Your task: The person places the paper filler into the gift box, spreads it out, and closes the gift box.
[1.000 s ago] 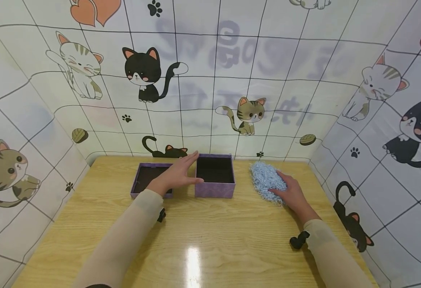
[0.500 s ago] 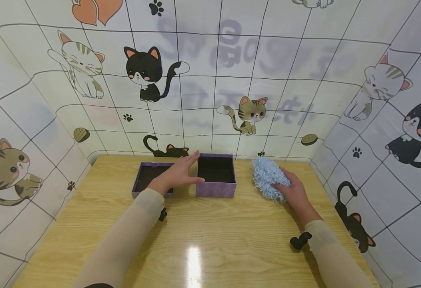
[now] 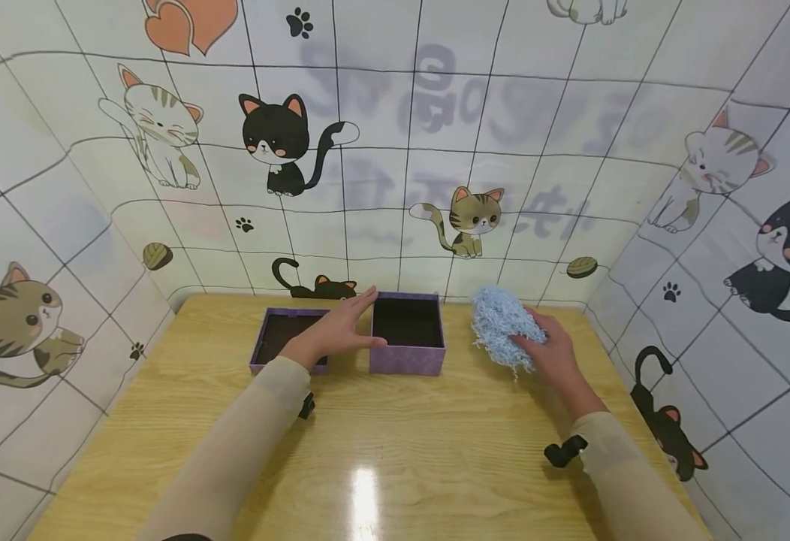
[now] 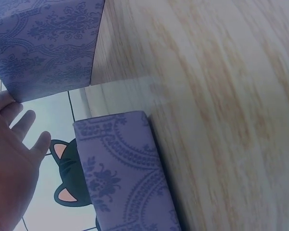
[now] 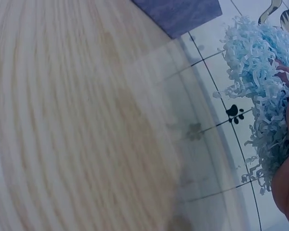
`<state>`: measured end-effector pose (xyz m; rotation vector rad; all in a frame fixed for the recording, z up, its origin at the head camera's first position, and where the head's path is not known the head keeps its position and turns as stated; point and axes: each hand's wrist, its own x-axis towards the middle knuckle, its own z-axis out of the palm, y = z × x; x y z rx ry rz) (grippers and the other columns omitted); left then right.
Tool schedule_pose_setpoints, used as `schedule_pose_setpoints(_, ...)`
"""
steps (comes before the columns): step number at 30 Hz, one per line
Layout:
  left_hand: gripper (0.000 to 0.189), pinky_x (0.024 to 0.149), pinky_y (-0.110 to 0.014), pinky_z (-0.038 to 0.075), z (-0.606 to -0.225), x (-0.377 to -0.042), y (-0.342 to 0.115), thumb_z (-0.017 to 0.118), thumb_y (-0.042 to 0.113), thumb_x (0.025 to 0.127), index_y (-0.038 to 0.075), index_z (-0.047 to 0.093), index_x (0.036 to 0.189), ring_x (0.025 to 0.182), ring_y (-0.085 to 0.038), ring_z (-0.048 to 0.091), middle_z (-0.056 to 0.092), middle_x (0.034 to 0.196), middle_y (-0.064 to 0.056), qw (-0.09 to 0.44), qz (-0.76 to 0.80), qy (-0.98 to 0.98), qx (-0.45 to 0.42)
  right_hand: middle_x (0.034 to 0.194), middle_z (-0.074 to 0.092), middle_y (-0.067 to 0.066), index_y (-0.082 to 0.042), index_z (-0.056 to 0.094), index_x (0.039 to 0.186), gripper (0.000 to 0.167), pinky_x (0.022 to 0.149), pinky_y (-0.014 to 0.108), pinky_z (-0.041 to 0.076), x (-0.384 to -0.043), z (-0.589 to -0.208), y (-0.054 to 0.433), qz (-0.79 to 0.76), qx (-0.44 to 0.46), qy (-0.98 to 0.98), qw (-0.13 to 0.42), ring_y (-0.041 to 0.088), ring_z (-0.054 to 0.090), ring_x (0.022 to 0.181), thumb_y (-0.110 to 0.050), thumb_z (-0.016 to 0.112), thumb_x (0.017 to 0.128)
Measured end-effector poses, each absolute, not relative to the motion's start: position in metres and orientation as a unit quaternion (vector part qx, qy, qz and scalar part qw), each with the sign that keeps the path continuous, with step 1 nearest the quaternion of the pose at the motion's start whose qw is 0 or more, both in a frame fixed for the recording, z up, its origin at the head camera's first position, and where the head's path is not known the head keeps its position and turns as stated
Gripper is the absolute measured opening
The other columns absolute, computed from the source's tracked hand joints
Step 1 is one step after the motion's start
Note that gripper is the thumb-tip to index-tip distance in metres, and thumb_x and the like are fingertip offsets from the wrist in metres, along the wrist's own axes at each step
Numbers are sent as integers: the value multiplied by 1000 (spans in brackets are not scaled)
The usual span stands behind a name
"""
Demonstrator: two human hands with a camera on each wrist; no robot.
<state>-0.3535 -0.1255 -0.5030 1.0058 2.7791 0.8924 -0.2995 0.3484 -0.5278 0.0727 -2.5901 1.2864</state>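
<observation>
A clump of light blue shredded paper [image 3: 503,327] is gripped in my right hand [image 3: 556,357], to the right of the box. In the right wrist view the shredded paper [image 5: 260,82] hangs in loose strands above the table. The open purple box [image 3: 407,361] stands in the middle with a dark inside. My left hand [image 3: 334,329] has its fingers stretched out at the left side of that box, fingertips at its edge. Below that hand's wrist lies a shallow purple box lid [image 3: 280,338], dark inside, partly covered by the hand. The patterned box [image 4: 53,48] shows in the left wrist view.
The wooden table [image 3: 435,443] reaches back to a wall covering [image 3: 381,180] printed with cats and grid lines, which also rises on both sides. Black wrist cameras sit at both sleeves; one camera [image 3: 565,451] shows at the right.
My right hand has gathered the shredded paper more tightly and raised it slightly off the table. The left hand has stayed beside the box.
</observation>
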Motion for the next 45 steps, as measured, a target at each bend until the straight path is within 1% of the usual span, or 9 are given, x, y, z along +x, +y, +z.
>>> schedule_pose_setpoints(13, 120, 134, -65, 12, -511, -355, -125, 72, 78, 94, 18, 14, 180, 170, -36, 15, 11, 186, -9, 45, 294, 901, 316, 146, 61, 21, -3, 68, 149, 55, 119, 66, 40, -302, -513, 325, 451, 45, -881, 138, 44, 55, 138, -21, 86, 100)
schedule_pose_setpoints(18, 118, 134, -64, 13, -511, -355, -126, 75, 73, 95, 18, 14, 180, 169, -35, 16, 12, 186, -8, 39, 296, 901, 314, 147, 61, 20, -3, 69, 148, 53, 119, 65, 41, -303, -505, 317, 454, 57, -879, 136, 42, 55, 139, -19, 86, 101)
schedule_pose_setpoints(20, 117, 134, -63, 13, -511, -355, -126, 77, 70, 96, 18, 14, 180, 169, -35, 17, 13, 186, -9, 38, 298, 901, 314, 145, 62, 18, -2, 71, 145, 49, 117, 60, 44, -302, -503, 314, 454, 65, -877, 139, 39, 57, 137, -17, 86, 100)
schedule_pose_setpoints(23, 117, 135, -62, 11, -511, -355, -126, 77, 69, 96, 18, 14, 179, 169, -34, 16, 13, 186, -10, 36, 298, 900, 316, 139, 65, 16, -3, 73, 141, 45, 111, 46, 48, -302, -497, 310, 447, 76, -879, 146, 33, 60, 130, -14, 86, 100)
schedule_pose_setpoints(27, 117, 135, -62, 11, -509, -354, -125, 77, 70, 96, 18, 14, 180, 170, -34, 16, 12, 186, -9, 36, 300, 900, 315, 132, 68, 15, -3, 76, 138, 42, 101, 26, 46, -303, -491, 305, 455, 95, -871, 158, 26, 61, 122, -10, 87, 98)
schedule_pose_setpoints(31, 117, 134, -63, 12, -508, -353, -125, 78, 68, 96, 18, 14, 180, 169, -34, 16, 12, 186, -9, 36, 301, 900, 313, 130, 69, 16, -1, 77, 135, 40, 98, 19, 46, -304, -486, 299, 460, 122, -864, 164, 25, 62, 119, -6, 87, 96)
schedule_pose_setpoints(35, 118, 134, -63, 11, -508, -354, -125, 78, 68, 96, 18, 13, 180, 170, -34, 16, 11, 186, -8, 37, 306, 899, 312, 132, 69, 16, 0, 77, 136, 40, 99, 24, 49, -306, -479, 293, 449, 141, -868, 158, 29, 63, 121, -3, 86, 97)
schedule_pose_setpoints(41, 117, 135, -61, 11, -508, -355, -125, 78, 68, 96, 20, 12, 180, 170, -33, 16, 10, 186, -6, 41, 306, 899, 310, 135, 68, 16, 1, 76, 136, 40, 104, 48, 53, -310, -473, 286, 429, 166, -876, 146, 35, 64, 125, -1, 85, 97)
schedule_pose_setpoints(45, 117, 135, -61, 10, -507, -354, -125, 79, 67, 96, 20, 12, 180, 169, -33, 16, 10, 186, -6, 43, 312, 897, 310, 138, 65, 17, 0, 75, 138, 42, 103, 57, 54, -313, -470, 281, 416, 176, -884, 122, 36, 63, 125, -4, 84, 98)
